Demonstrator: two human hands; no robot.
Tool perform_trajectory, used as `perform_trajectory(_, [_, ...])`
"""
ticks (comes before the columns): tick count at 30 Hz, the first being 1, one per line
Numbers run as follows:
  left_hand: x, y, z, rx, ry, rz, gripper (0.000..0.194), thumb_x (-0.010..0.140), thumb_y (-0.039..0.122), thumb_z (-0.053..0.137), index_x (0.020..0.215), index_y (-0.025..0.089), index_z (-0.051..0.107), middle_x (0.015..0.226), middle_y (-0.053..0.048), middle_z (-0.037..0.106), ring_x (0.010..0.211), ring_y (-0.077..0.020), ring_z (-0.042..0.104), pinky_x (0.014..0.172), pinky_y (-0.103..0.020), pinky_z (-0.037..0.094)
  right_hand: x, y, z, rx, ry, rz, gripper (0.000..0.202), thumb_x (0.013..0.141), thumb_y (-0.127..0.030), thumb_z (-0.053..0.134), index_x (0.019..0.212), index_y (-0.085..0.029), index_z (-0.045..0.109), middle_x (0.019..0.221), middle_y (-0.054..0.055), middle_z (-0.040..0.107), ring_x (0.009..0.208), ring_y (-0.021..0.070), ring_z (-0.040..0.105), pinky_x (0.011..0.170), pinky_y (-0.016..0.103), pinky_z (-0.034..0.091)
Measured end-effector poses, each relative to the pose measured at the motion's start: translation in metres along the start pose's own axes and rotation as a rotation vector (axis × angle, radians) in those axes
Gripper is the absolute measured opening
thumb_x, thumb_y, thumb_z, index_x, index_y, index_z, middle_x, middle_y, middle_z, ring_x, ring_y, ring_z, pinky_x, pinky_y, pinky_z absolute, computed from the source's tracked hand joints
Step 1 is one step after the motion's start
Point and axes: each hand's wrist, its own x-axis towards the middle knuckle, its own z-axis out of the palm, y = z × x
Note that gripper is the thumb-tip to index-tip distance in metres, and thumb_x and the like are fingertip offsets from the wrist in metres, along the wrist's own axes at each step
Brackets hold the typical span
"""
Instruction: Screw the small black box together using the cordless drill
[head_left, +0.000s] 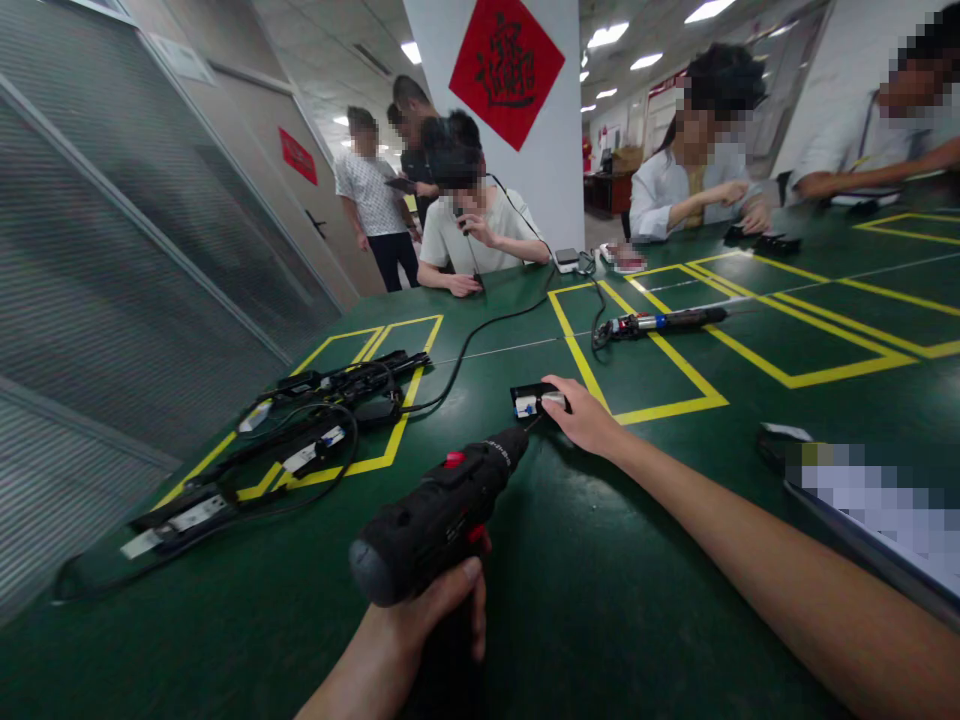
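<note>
My left hand (446,605) is wrapped round the grip of a black cordless drill (435,520) with red buttons. The drill points forward and to the right, and its thin bit (533,423) reaches a small black part (527,392) with a white and blue face. I cannot tell whether the bit sits in a screw. My right hand (574,410) grips the right end of that black part and steadies it on the green table (615,560). The fingers of my left hand are partly hidden behind the drill.
Black devices with cables (300,450) lie at left inside yellow tape lines. A wired rod-like tool (660,321) lies ahead to the right. A black cable (480,325) crosses the table. At right is a blurred tray-like object (795,470). Several people are around the far side.
</note>
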Motion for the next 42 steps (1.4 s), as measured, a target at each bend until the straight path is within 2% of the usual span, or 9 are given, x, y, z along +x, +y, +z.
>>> perform_trajectory(8, [-0.0001,-0.0004,-0.0017,0.029,-0.003,-0.004,0.028,0.085,0.039,0.048,0.101,0.015,0.049,0.061,0.0,0.058,0.052,-0.0167,0.056,0.054,-0.033,0.044,0.0002,0.0028,0.0013,0.004,0.002,0.003,0.039,0.088,-0.034,0.042,0.125,-0.022,0.046,0.113,0.008,0.053,0.102,0.0194,0.051,0.088,0.033,0.039])
perform_trajectory(18, [-0.0005,0.0007,-0.0002,-0.029,-0.012,-0.008,0.032,0.085,0.039,0.048,0.106,0.015,0.05,0.062,0.0,0.058,0.052,-0.0166,0.055,0.054,-0.033,0.044,0.0002,0.0016,0.0003,0.006,0.005,-0.001,0.04,0.088,-0.035,0.042,0.125,-0.022,0.045,0.115,0.008,0.053,0.103,0.0193,0.05,0.089,0.033,0.038])
perform_trajectory(33, [-0.0007,0.0004,0.0009,-0.017,0.022,-0.016,0.035,0.085,0.04,0.049,0.109,0.016,0.044,0.061,0.0,0.059,0.05,-0.017,0.056,0.053,-0.033,0.043,0.001,0.0024,0.0004,0.01,0.014,-0.013,0.039,0.087,-0.033,0.043,0.125,-0.021,0.047,0.113,0.008,0.054,0.103,0.0191,0.051,0.091,0.034,0.038])
perform_trajectory(42, [0.0002,-0.0017,-0.0015,-0.009,0.006,-0.001,0.029,0.085,0.038,0.048,0.105,0.016,0.047,0.061,0.0,0.059,0.051,-0.017,0.056,0.054,-0.033,0.044,0.0007,0.0009,-0.0002,0.012,0.003,0.001,0.039,0.088,-0.035,0.043,0.124,-0.021,0.046,0.113,0.008,0.054,0.102,0.0193,0.051,0.088,0.033,0.039])
